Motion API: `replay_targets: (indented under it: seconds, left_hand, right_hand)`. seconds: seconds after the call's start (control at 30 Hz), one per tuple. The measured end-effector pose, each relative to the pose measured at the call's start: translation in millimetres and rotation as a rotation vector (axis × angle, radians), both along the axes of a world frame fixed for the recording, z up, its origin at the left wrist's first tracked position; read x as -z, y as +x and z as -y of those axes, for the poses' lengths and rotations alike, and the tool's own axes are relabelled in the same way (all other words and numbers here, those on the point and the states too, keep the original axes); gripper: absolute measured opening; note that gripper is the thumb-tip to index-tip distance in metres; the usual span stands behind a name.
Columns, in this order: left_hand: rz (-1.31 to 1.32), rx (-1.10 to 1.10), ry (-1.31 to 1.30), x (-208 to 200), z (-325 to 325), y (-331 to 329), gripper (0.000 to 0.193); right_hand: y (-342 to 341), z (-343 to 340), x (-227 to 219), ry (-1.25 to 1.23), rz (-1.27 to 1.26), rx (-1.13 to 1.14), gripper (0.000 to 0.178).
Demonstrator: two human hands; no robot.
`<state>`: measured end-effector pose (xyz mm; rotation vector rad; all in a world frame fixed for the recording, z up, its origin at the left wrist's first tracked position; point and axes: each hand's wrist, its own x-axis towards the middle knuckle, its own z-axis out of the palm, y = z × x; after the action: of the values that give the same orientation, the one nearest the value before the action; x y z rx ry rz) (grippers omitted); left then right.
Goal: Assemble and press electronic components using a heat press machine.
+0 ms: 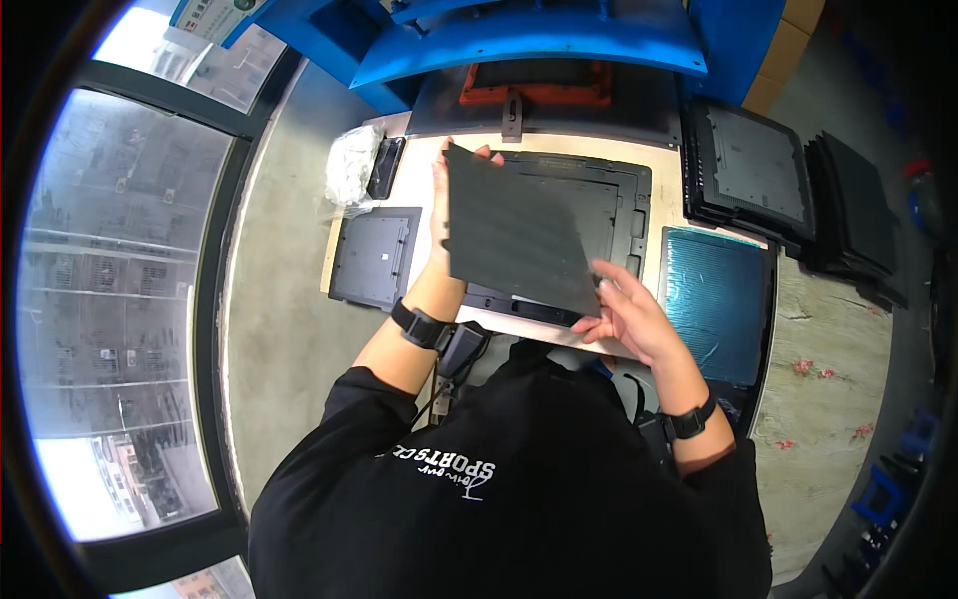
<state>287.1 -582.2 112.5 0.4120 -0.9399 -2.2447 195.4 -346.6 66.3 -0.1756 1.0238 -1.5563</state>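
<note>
A dark grey, thin rectangular panel (519, 232) is held up at a tilt above the worktable. My left hand (440, 232) grips its left edge, with fingertips showing past the top corner. At the lower right corner, my right hand (639, 317) has its thumb and fingers closed around the edge. Beneath the panel lies a larger black rectangular frame-like plastic part (631, 185) with a recessed middle, mostly covered from sight. A smaller grey panel (374, 255) rests on the table to the left of my left forearm.
A blue machine (529, 58) stands at the far side, with an orange-red frame (539, 92) under it. Stacked black panels (753, 165) and another dark stack (860, 200) sit at right, near a shiny teal sheet (711, 304). A clear plastic bag (351, 165) lies far left.
</note>
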Motion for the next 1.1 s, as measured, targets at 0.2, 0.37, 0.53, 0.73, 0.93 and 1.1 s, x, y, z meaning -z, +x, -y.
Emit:
replay_targets:
  seconds: [0.2,0.37,0.53,0.73,0.93,1.1]
  left_hand:
    - [0.527,-0.005,-0.939,32,70,43,0.045]
    - [0.599,0.304,-1.888,53,74,51,0.033]
    - [0.69,0.338,-2.008,86,69,50,0.039]
    - [0.615,0.381,-1.876,97,69,54,0.043]
    - [0.391,0.222,-0.956,101,70,47,0.051]
    - [0.441,0.308,-0.934,41,76,33,0.055]
  right_hand:
    - [-11,27,33,0.113,-0.389,0.189,0.047]
    - [-6,42,51,0.557,-1.36,0.103,0.044]
    - [22,58,35,0.574,-1.565,0.182,0.02]
    - [29,60,46,0.452,-1.708,0.353,0.017]
    - [39,64,30,0.359,-1.429,0.265,0.015]
    - [21,65,-3,0.661,-1.672,-0.091,0.023]
